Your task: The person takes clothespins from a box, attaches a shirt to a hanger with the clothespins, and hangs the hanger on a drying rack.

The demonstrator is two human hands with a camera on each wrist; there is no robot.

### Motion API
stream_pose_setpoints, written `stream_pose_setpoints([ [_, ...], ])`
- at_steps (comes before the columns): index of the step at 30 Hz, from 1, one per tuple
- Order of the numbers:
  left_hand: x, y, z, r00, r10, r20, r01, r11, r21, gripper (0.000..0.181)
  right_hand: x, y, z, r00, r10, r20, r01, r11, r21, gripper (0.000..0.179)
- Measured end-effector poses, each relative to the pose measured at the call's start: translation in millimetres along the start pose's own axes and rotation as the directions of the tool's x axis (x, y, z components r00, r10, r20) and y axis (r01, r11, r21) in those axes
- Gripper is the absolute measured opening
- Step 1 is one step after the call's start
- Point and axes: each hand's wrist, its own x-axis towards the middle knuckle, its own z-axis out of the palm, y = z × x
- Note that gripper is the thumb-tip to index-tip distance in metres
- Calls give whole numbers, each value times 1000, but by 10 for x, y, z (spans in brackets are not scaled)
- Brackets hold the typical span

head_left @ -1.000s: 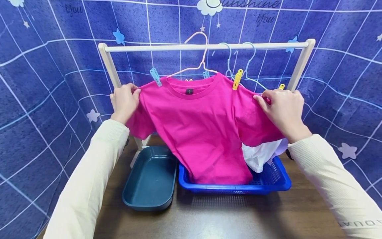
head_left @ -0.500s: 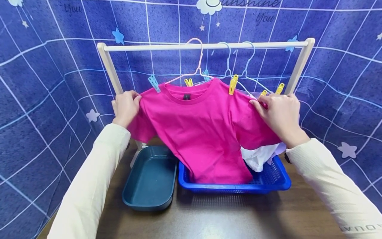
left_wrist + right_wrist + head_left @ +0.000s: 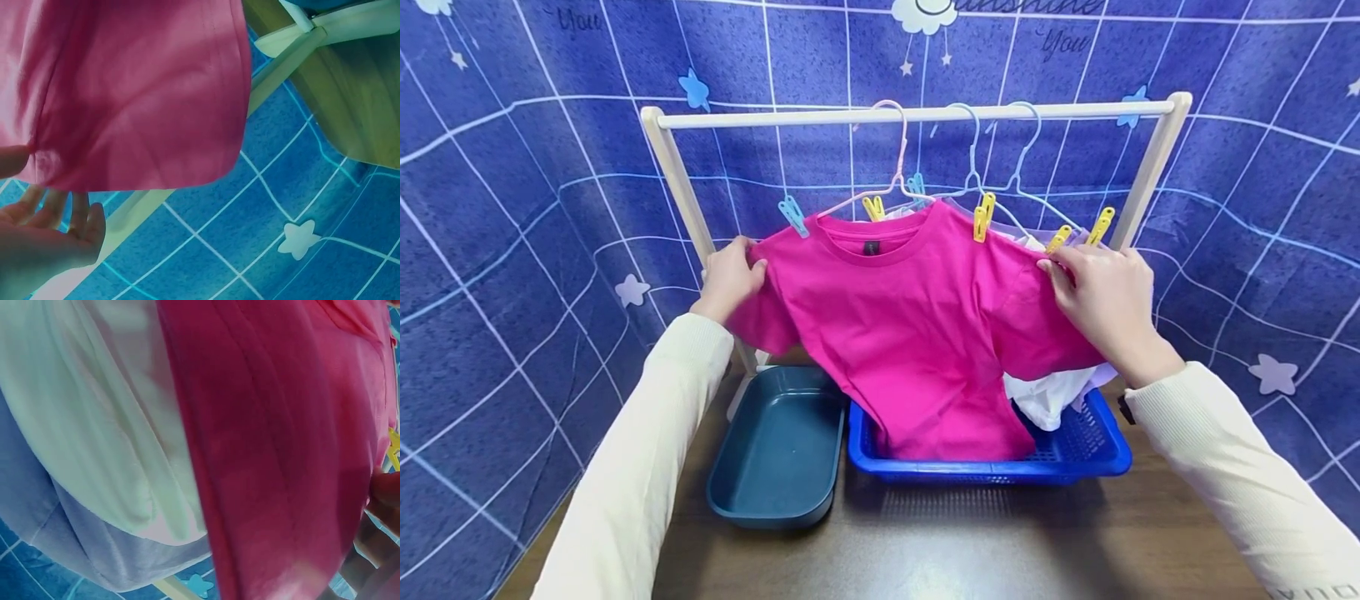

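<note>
A magenta T-shirt (image 3: 902,333) hangs on a pink hanger (image 3: 901,158), whose hook sits over the white rail (image 3: 820,119). A blue clothespin (image 3: 793,217) grips one shoulder and a yellow clothespin (image 3: 982,218) the other. My left hand (image 3: 727,281) pinches the sleeve on the left between thumb and fingers; in the left wrist view the thumb lies on the front of the cloth, fingers under its edge. With my right hand (image 3: 1108,304) I pinch the top of the opposite sleeve. The shirt's hem overlaps the blue basket in the head view.
Two light blue hangers (image 3: 974,154) hang to the right, with white and lilac garments behind the shirt (image 3: 106,425). A blue basket (image 3: 992,472) and a dark teal tub (image 3: 775,450) stand on the wooden table (image 3: 910,542). A patterned blue curtain (image 3: 550,250) surrounds the rack.
Both hands have lowered the shirt slightly, and the pink hanger's hook has come down from above the rail onto it. The left hand has shifted a little right.
</note>
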Motion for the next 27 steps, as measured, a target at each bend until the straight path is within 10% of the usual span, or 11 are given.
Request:
stream_pose_setpoints([
  [10,-15,-57,48,998,-27,55,30,998,-57,45,-102,28,-25,999,14,49,-15,1000,22,14],
  [27,-342,-170,85,985,172,-24,-166,975,145,40,-315,231,-175,1000,6,27,-7,999,47,24],
])
